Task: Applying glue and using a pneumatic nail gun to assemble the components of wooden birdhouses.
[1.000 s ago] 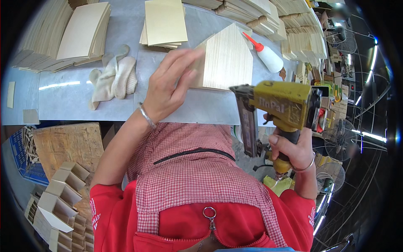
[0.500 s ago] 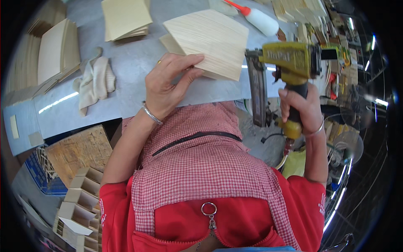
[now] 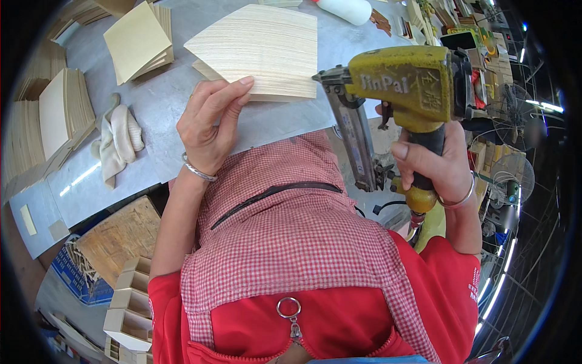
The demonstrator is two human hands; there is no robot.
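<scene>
My left hand point(image 3: 212, 118) pinches the near edge of a pale, pointed wooden panel point(image 3: 260, 45) between thumb and fingers. Part of another thin wooden piece shows beneath the panel at its left. In my right hand point(image 3: 439, 161) is a yellow pneumatic nail gun point(image 3: 397, 79), gripped by its dark handle, with its slanted magazine hanging toward me. The gun's nose meets or nearly meets the panel's right edge; I cannot tell whether they touch. An air hose fitting shows at the bottom of the handle.
Stacked thin wooden sheets point(image 3: 138, 42) lie on the grey table point(image 3: 163, 109), with more stacks point(image 3: 57, 109) at far left. A crumpled white glove point(image 3: 121, 136) lies nearer me. A white bottle point(image 3: 345, 9) is at the back. Wooden boxes point(image 3: 130, 303) stand lower left; fans point(image 3: 512, 176) are at right.
The nail gun has come left and nearer the panel's right edge, and appears larger. The whole view has shifted, so the table things sit further left. My left hand keeps its pinch.
</scene>
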